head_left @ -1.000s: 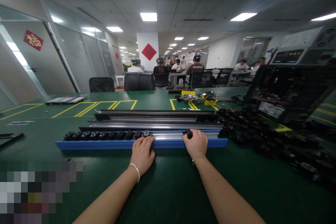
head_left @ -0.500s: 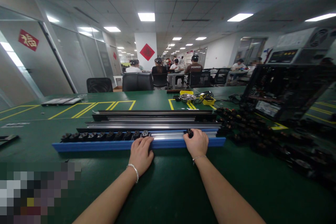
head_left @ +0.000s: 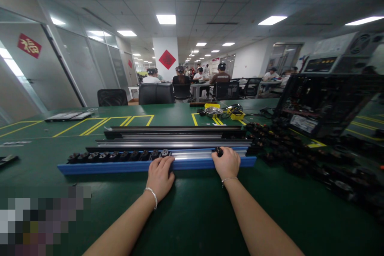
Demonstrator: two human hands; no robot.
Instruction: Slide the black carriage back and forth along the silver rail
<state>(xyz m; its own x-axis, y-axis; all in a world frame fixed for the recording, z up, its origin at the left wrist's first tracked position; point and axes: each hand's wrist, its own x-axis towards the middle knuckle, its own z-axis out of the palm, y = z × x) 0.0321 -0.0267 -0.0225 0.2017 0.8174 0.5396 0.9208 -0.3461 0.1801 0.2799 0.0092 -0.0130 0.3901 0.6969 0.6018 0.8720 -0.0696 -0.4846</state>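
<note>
A long blue rail (head_left: 132,167) with a silvery inner channel lies across the table in front of me. Several black socket modules (head_left: 114,156) sit in a row along its left part. My left hand (head_left: 159,176) rests by the right end of that row, its fingers hooked over the rail's near wall and its thumb on the near side. Farther right, my right hand (head_left: 226,164) pinches a single black socket module (head_left: 219,151) at the channel. The fingers partly cover this piece, so I cannot tell how far it sits in the channel.
Behind the blue rail lie black and silver rails (head_left: 174,143). A heap of black parts (head_left: 288,156) spreads to the right, beside an open computer case (head_left: 318,104). A metal bowl (head_left: 213,111) and cables (head_left: 235,109) are farther back. People sit at tables beyond.
My right hand has shifted slightly right along the rail with the socket module. The left hand stays in place on the rail. The whole view has drifted a little.
</note>
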